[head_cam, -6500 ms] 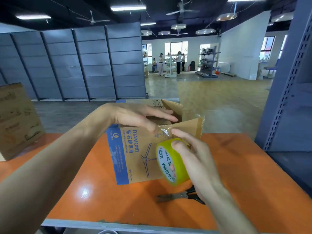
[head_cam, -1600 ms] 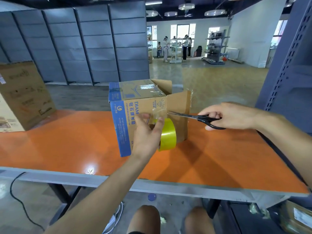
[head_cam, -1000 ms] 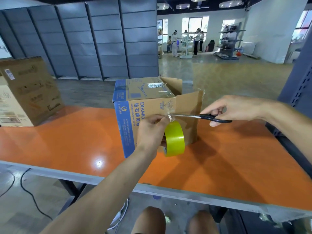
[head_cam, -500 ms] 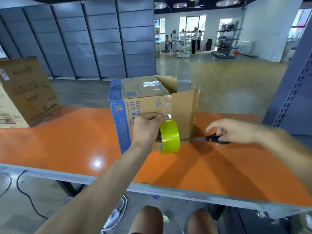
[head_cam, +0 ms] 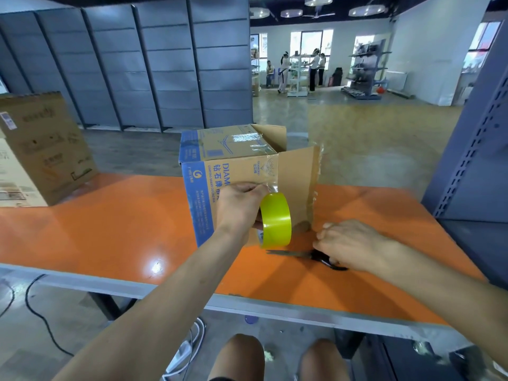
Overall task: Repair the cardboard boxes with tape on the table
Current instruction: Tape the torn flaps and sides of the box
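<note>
A cardboard box (head_cam: 209, 171) with a blue band stands on the orange table (head_cam: 110, 229), its right flap (head_cam: 298, 185) swung open. Clear tape (head_cam: 270, 171) runs over its top front corner. My left hand (head_cam: 237, 210) grips a yellow tape roll (head_cam: 276, 220) against the box front, fingers pinching the tape end. Black-handled scissors (head_cam: 291, 253) lie flat on the table to the right of the roll. My right hand (head_cam: 349, 244) covers their handles, fingers curled round them.
A larger cardboard box (head_cam: 41, 149) stands at the table's far left. A grey metal rack upright (head_cam: 472, 160) rises at the right edge. Cables (head_cam: 35, 312) trail on the floor below. People stand far back in the hall.
My right hand brought the scissors down from the tape at the box corner and laid them flat on the table. The left hand keeps the roll at the box front.
</note>
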